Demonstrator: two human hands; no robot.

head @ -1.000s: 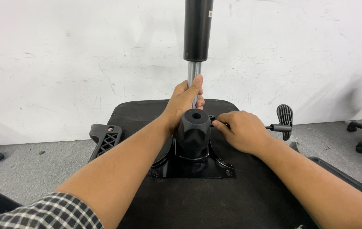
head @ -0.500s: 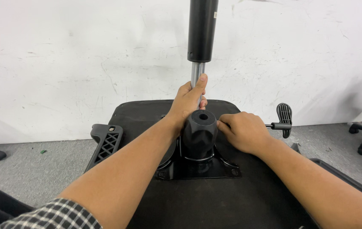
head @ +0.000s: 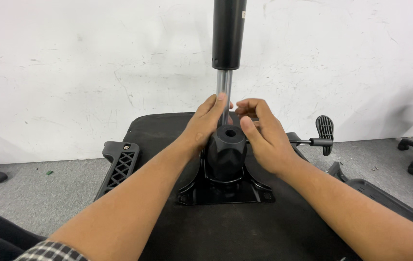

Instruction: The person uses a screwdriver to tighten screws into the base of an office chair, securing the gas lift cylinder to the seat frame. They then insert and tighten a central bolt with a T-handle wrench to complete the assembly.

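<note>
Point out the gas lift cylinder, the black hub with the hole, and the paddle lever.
gas lift cylinder (head: pixel 228 34), head view, on its black upper body.
black hub (head: pixel 225 150), head view, on its front face.
paddle lever (head: pixel 325 128), head view, on its ribbed paddle.

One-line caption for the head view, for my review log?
Both hands, left hand and right hand, close around a gas-lift cylinder standing behind the black hub of an upturned chair seat.
</note>
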